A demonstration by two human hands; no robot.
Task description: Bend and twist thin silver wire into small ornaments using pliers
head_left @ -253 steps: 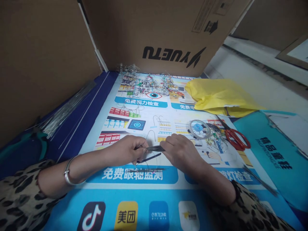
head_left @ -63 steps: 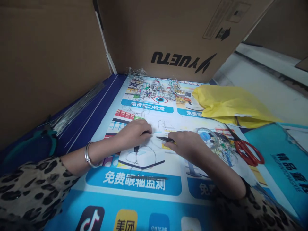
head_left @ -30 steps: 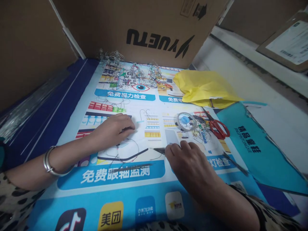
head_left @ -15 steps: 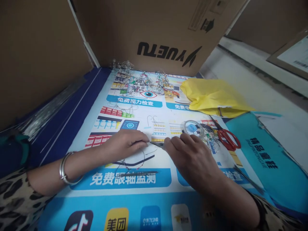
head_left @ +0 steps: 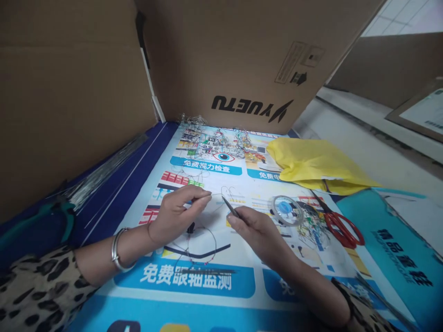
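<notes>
My left hand (head_left: 180,210) pinches one end of a thin wire (head_left: 217,194) between thumb and fingertips. My right hand (head_left: 259,233) is closed around dark, pointed tweezers (head_left: 230,206), whose tip meets the other end of that wire. Both hands hover over the printed poster sheet (head_left: 221,230). Just below them lies a thin wire loop with small beads (head_left: 215,242). A few bent wire pieces (head_left: 228,193) rest beyond the tweezers' tip. The rest of the tweezers is hidden in my right palm.
On the right are a clear round spool (head_left: 286,210), red-handled scissors (head_left: 344,230), a yellow bag (head_left: 318,161) and a teal bag (head_left: 391,230). Straight wires (head_left: 107,173) and teal-handled pliers (head_left: 65,223) lie left. Tangled beaded wires (head_left: 221,138) sit before a cardboard box (head_left: 242,60).
My hands have moved slightly apart, exposing a short wire between them. The tweezers have turned from nearly level to pointing up and away. The view has shifted, so everything sits lower.
</notes>
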